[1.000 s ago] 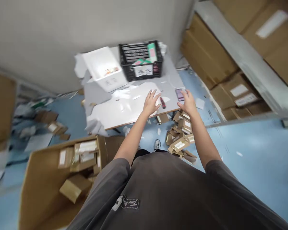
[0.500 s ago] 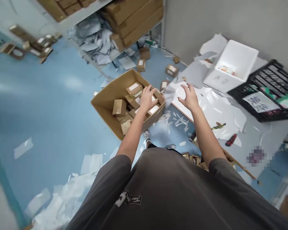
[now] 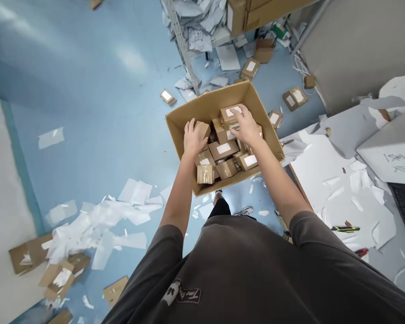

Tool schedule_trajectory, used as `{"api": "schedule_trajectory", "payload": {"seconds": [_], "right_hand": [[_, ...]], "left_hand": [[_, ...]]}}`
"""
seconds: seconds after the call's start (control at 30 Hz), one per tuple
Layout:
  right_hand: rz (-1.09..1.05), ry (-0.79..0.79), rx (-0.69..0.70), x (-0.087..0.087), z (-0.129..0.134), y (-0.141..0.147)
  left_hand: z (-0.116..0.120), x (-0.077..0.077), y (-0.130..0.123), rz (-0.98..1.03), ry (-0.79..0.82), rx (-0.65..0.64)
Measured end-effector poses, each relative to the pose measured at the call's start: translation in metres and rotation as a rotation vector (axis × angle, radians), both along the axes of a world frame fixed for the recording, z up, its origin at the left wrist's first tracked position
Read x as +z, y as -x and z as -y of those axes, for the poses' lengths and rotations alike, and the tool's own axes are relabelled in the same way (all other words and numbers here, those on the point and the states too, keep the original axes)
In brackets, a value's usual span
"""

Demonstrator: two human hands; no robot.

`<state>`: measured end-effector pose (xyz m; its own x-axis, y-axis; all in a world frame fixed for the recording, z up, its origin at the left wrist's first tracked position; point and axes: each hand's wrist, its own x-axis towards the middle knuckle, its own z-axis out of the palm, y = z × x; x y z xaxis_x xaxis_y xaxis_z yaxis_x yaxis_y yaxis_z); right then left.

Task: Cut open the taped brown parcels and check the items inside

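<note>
A large open cardboard box (image 3: 202, 106) stands in front of me with several small taped brown boxes inside, some with white labels. My left hand (image 3: 193, 138) is at the left inside of the big box, its fingers spread over a small brown box (image 3: 203, 130). At the right, my right hand (image 3: 246, 126) has its fingers apart beside a labelled small box (image 3: 227, 116). Both hands touch or nearly touch these boxes; neither has lifted one.
White paper scraps (image 3: 104, 220) and opened cartons (image 3: 59, 274) lie on the blue floor at left. A white-covered table (image 3: 340, 180) at right bears a yellow cutter (image 3: 346, 229) and a white foam box (image 3: 391, 144). A metal rack (image 3: 182, 42) stands ahead.
The view has turned to the right. My right hand has moved from beside the big box to inside it, and my left hand has shifted to its left part, lower onto a small box.
</note>
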<state>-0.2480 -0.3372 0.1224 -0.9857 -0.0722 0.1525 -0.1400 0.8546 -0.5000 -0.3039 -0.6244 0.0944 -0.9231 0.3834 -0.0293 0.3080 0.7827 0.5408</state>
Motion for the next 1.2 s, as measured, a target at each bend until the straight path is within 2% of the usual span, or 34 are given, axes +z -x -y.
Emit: {"api": "schedule_trajectory", "payload": {"seconds": [0.13,0.3,0.5,0.57,0.63,0.73,0.83,0.93,1.1,1.2], "right_hand": [[0.056,-0.012,0.069,-0.061,0.036,0.051],[0.166,-0.037,0.151,-0.145,0.065,0.098],[0.326,-0.048,0.257,-0.24,0.096,0.142],[0.359,-0.047,0.283,-0.268,0.105,0.151],[0.376,-0.039,0.295,-0.293,0.111,0.157],[0.385,-0.024,0.285,-0.32,0.114,0.159],[0.401,-0.016,0.27,-0.335,0.112,0.154],[0.436,-0.028,0.274,-0.343,0.111,0.144],[0.459,-0.035,0.309,-0.352,0.111,0.118],[0.475,-0.033,0.325,-0.359,0.112,0.102]], "left_hand": [[0.028,-0.062,0.032,0.089,-0.005,0.051],[0.045,-0.152,0.056,0.2,-0.003,0.117],[0.033,-0.262,0.075,0.393,-0.008,0.269],[0.026,-0.291,0.082,0.446,-0.002,0.343],[0.02,-0.314,0.088,0.499,0.03,0.418],[0.015,-0.336,0.092,0.523,0.074,0.48],[0.014,-0.343,0.085,0.482,0.106,0.5],[0.017,-0.344,0.073,0.502,0.119,0.51],[0.036,-0.357,0.053,0.592,-0.013,0.475],[0.048,-0.365,0.047,0.586,-0.01,0.545]]}}
